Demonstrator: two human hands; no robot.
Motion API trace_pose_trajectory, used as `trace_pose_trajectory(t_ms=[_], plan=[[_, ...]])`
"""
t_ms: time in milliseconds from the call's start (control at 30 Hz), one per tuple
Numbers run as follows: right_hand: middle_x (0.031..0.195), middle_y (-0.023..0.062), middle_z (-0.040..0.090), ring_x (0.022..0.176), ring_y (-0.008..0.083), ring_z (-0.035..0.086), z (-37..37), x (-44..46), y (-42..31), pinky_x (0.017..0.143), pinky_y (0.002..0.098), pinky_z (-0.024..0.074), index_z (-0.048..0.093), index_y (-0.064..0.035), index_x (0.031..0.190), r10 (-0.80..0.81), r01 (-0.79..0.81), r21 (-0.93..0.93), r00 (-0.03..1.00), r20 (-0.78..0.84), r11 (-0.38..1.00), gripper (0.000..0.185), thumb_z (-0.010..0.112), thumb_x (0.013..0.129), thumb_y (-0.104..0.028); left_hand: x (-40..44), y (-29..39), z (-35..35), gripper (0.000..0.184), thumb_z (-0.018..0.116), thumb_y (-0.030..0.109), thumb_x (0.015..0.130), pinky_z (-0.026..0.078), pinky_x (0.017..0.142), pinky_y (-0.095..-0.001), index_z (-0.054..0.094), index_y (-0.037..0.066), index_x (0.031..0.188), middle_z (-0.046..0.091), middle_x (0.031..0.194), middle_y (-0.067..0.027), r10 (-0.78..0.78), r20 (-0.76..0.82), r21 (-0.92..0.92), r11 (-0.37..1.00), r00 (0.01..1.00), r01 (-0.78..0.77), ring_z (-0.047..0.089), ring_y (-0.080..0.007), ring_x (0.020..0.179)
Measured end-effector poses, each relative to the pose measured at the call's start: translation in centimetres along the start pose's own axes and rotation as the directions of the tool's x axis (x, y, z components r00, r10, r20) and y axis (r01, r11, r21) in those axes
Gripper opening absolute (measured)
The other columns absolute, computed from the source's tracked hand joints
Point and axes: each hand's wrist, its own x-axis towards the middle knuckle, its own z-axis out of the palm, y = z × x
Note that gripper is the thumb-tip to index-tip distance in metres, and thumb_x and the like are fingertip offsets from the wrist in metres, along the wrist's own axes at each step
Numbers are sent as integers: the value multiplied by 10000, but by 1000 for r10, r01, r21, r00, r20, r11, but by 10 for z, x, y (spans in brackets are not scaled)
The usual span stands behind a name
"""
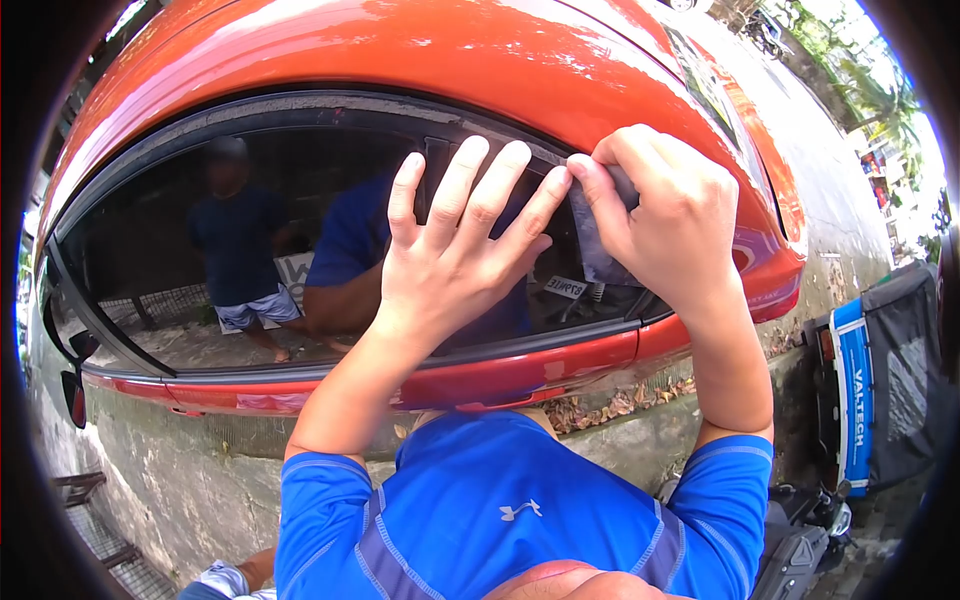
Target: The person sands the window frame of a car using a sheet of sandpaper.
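Note:
My left hand (465, 225) is spread open over the tinted side window (350, 240) of a red car (480, 50), fingertips near the window's upper frame. I cannot tell whether its palm touches the glass. My right hand (675, 205) is closed in a pinch at the upper rear part of the window frame, thumb and forefinger together. Below those fingers, a thin greyish sheet (597, 245) lies against or hangs before the rear glass, partly hidden by the hand. Whether it is film or cloth is unclear.
Behind me on the right stands a motorcycle (795, 550), close to a black and blue delivery box (855, 390). Dry leaves (620, 405) lie along the concrete beside the car. A side mirror (73, 398) sticks out at left. Another person's leg (255, 568) shows at lower left.

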Motion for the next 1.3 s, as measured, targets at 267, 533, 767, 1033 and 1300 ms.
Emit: trace_pose_trajectory(t_ms=[267, 533, 767, 1033, 1300], plan=[[793, 75, 703, 697, 289, 718, -3, 1, -2, 621, 397, 527, 697, -77, 884, 33, -34, 29, 999, 28, 999, 202, 853, 943, -190, -1, 0, 2, 690, 849, 491, 857, 269, 1300, -588, 688, 427, 1525, 561, 1564, -29, -3, -23, -28, 1000, 1000, 2, 508, -270, 1471], [787, 82, 701, 680, 295, 712, -3, 4, -3, 616, 392, 527, 701, -73, 884, 44, -44, 26, 999, 17, 999, 200, 850, 950, -189, 0, -2, 1, 716, 865, 480, 838, 251, 1308, -587, 687, 413, 1529, 565, 1561, -42, 8, -22, -38, 999, 1000, -9, 498, -275, 1479], [774, 44, 677, 718, 266, 723, 0, 6, -4, 611, 401, 545, 645, -113, 862, 34, -34, 10, 999, -3, 999, 223, 810, 955, -230, 0, -1, 1, 689, 831, 501, 884, 258, 1311, -573, 677, 396, 1547, 563, 1557, -46, -7, -14, -48, 999, 1000, 6, 502, -276, 1472], [793, 82, 705, 682, 289, 713, -2, 8, -6, 621, 383, 534, 711, -71, 889, 41, -41, 21, 999, 10, 999, 187, 857, 948, -172, 0, -1, 1, 697, 840, 498, 874, 264, 1309, -573, 683, 385, 1543, 563, 1557, -41, -13, -17, -62, 998, 1000, 12, 502, -273, 1469], [785, 40, 674, 729, 251, 722, 2, 9, -5, 604, 397, 538, 638, -116, 864, 11, -11, -16, 1000, -9, 1000, 226, 807, 960, -230, 0, -1, 1, 697, 841, 503, 874, 262, 1311, -570, 686, 371, 1541, 563, 1562, -43, -12, -20, -72, 997, 1000, 10, 513, -273, 1460]])
